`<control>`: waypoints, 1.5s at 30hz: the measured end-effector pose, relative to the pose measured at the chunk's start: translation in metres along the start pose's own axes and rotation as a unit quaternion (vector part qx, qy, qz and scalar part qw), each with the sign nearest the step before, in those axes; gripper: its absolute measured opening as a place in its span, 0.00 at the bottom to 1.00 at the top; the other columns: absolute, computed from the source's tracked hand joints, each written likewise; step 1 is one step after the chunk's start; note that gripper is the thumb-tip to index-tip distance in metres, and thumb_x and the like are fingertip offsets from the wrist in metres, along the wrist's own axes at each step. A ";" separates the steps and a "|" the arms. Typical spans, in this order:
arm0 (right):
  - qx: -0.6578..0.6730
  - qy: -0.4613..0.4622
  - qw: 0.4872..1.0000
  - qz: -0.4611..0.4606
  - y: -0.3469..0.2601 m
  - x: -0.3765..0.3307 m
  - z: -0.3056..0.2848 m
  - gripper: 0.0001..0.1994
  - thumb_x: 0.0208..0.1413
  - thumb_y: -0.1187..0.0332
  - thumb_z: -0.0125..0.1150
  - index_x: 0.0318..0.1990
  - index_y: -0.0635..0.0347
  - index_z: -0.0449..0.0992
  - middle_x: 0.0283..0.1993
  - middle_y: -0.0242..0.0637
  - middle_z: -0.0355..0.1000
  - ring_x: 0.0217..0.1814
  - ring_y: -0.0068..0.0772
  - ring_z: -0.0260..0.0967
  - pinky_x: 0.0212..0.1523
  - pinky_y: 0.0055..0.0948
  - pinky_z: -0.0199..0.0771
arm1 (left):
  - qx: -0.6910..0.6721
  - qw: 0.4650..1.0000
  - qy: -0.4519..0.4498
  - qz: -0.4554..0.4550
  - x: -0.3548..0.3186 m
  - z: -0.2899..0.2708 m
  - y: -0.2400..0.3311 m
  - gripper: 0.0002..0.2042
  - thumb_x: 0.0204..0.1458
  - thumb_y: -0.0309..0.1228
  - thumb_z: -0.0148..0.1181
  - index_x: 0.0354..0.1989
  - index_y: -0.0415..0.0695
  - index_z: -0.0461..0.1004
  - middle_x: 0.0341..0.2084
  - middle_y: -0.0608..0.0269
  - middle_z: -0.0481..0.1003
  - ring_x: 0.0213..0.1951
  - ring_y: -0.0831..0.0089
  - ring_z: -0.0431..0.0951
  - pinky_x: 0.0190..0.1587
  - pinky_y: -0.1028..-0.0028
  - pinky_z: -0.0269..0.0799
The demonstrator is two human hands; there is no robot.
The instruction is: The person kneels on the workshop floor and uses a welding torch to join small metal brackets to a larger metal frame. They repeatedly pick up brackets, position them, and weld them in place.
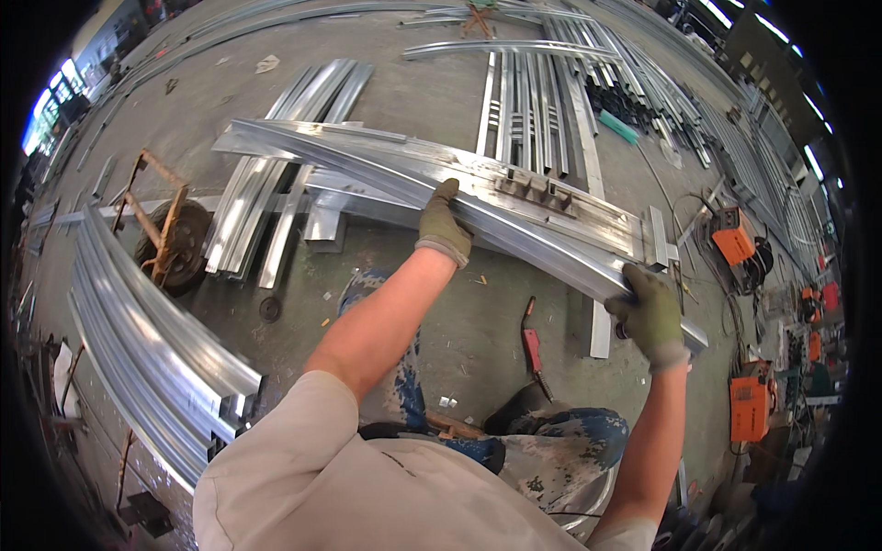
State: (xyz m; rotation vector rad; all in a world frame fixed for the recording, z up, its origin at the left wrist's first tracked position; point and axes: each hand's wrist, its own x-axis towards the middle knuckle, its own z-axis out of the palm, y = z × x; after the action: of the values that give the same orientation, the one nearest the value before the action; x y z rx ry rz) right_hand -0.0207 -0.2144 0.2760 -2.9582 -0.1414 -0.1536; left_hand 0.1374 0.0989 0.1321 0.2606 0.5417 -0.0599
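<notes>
A long shiny metal channel [542, 246] slants from the upper left down to the right in front of me. My left hand [446, 225], in an olive work glove, grips its near edge around the middle. My right hand [650, 317], gloved alike, is closed round its right end; some of those fingers are hidden behind the metal. Under and beyond the channel lies a wider metal assembly [588, 216] with short crosspieces near its middle. Below the channel, a red-handled welding torch [533, 351] rests on the floor near my knees.
Stacked metal profiles [152, 340] lie at my left, beside a rusty wheeled cart [156, 216]. More profiles [528, 110] lie farther off. At the right stand an orange welding machine [732, 236] with trailing cables and another orange box [750, 409].
</notes>
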 end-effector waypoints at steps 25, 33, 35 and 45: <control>0.051 0.032 0.998 0.037 0.163 0.279 0.167 0.23 0.45 0.65 0.78 0.51 0.52 0.84 0.46 0.42 0.82 0.50 0.49 0.78 0.55 0.44 0.76 | 0.200 0.978 0.025 0.058 0.212 0.001 0.051 0.16 0.60 0.44 0.71 0.41 0.45 0.75 0.29 0.63 0.76 0.31 0.66 0.78 0.33 0.68 0.79; 0.082 -0.003 0.996 0.045 0.158 0.280 0.162 0.23 0.45 0.64 0.78 0.52 0.53 0.83 0.48 0.43 0.82 0.52 0.49 0.79 0.56 0.43 0.76 | 0.225 0.972 0.033 0.067 0.215 0.003 0.056 0.17 0.63 0.45 0.68 0.50 0.46 0.76 0.33 0.62 0.78 0.31 0.69 0.80 0.31 0.70 0.80; 0.085 -0.006 0.995 0.048 0.163 0.283 0.165 0.24 0.45 0.64 0.78 0.53 0.54 0.83 0.48 0.43 0.82 0.52 0.49 0.79 0.56 0.42 0.76 | 0.219 0.973 0.035 0.062 0.216 0.004 0.054 0.17 0.63 0.44 0.67 0.51 0.47 0.76 0.35 0.60 0.78 0.32 0.68 0.80 0.32 0.70 0.80; 0.115 -0.024 0.990 0.078 0.183 0.279 0.201 0.26 0.46 0.66 0.78 0.56 0.53 0.83 0.53 0.44 0.81 0.57 0.48 0.78 0.61 0.41 0.75 | 0.368 0.923 0.101 0.036 0.192 0.022 0.054 0.18 0.64 0.42 0.66 0.51 0.40 0.75 0.36 0.59 0.79 0.30 0.68 0.80 0.29 0.71 0.78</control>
State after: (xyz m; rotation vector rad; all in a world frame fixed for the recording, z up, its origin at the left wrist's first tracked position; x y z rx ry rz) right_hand 0.2934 -0.3342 0.0791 -2.7291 0.0625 -0.0407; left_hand 0.3197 0.1478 0.0628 1.0326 0.7002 -0.1661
